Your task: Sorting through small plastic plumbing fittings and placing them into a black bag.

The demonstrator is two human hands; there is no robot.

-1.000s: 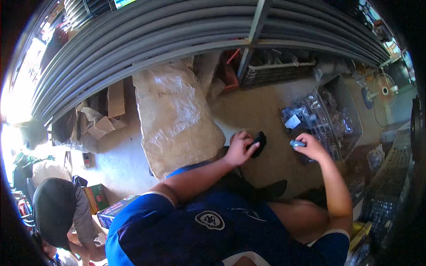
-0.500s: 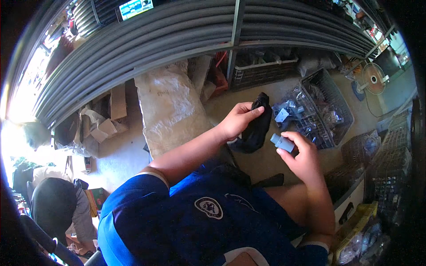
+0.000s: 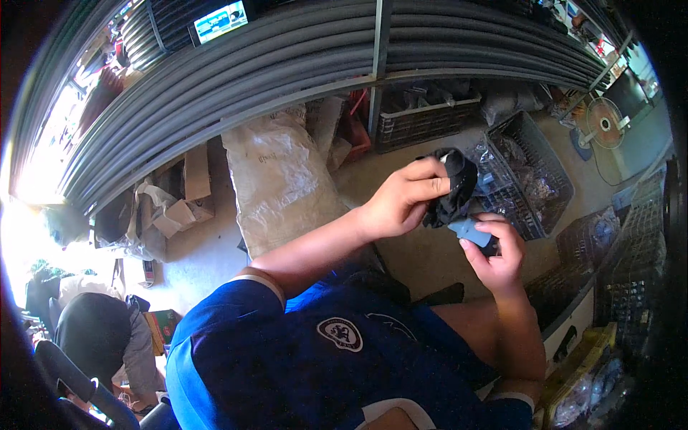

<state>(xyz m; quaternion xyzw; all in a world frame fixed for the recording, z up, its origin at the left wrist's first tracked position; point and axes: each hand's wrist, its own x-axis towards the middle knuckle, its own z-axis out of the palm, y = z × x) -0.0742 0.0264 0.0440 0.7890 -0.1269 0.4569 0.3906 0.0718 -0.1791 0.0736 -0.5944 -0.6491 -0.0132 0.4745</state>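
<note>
My left hand [image 3: 403, 198] is closed on a bunched black cloth [image 3: 462, 180], pinching it between thumb and fingers. In my right hand [image 3: 499, 256] is a grey-blue plastic pipe fitting [image 3: 469, 231], held by thumb and fingertips. Its narrower end points at the cloth's lower edge. The two touch or nearly touch; the overlap hides which. Beyond my hands, several similar fittings in clear wrapping [image 3: 489, 183] lie beside a black plastic crate [image 3: 548, 168].
A large beige sack [image 3: 276, 179] lies left of my left forearm. Long dark pipes [image 3: 287, 75] fill a metal rack ahead. Another black crate [image 3: 423, 122] stands below the rack. A fan [image 3: 604, 123] is at far right, and a person [image 3: 89, 337] is at lower left.
My left hand has brought the cloth rightward to the fitting, and the cloth is more bunched. My right hand has shifted slightly right with the fitting.
</note>
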